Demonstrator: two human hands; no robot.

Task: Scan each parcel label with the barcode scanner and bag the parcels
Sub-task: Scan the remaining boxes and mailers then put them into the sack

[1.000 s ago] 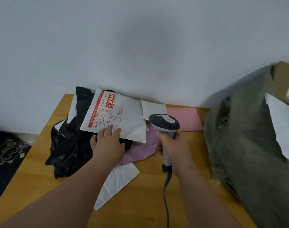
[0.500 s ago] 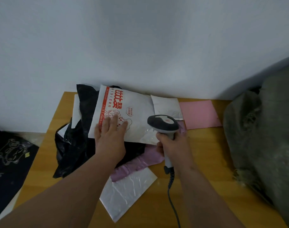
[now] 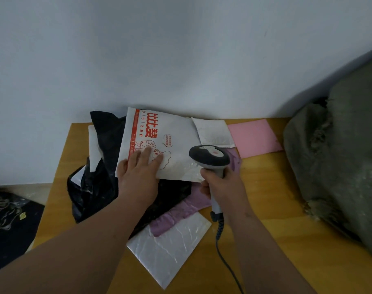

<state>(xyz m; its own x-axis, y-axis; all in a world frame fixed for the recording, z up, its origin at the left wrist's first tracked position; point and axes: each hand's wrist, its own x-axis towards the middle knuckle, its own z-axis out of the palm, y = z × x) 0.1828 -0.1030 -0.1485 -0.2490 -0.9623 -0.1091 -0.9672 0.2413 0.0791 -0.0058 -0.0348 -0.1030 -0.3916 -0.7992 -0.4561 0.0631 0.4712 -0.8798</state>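
Black bag (image 3: 96,183), far-left on wooden table (image 3: 286,209). Left hand (image 3: 139,172), fingers flat, pressing white red-printed parcel (image 3: 170,141) atop the pile. Right hand (image 3: 223,184) clenched round barcode scanner (image 3: 209,159) handle, just beside parcel's right corner; grey-green sack (image 3: 339,166) far right.

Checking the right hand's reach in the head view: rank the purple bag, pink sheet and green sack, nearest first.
From the right hand:
1. Purple bag, just beside it, left.
2. Pink sheet, behind, by the wall.
3. Green sack, far right.
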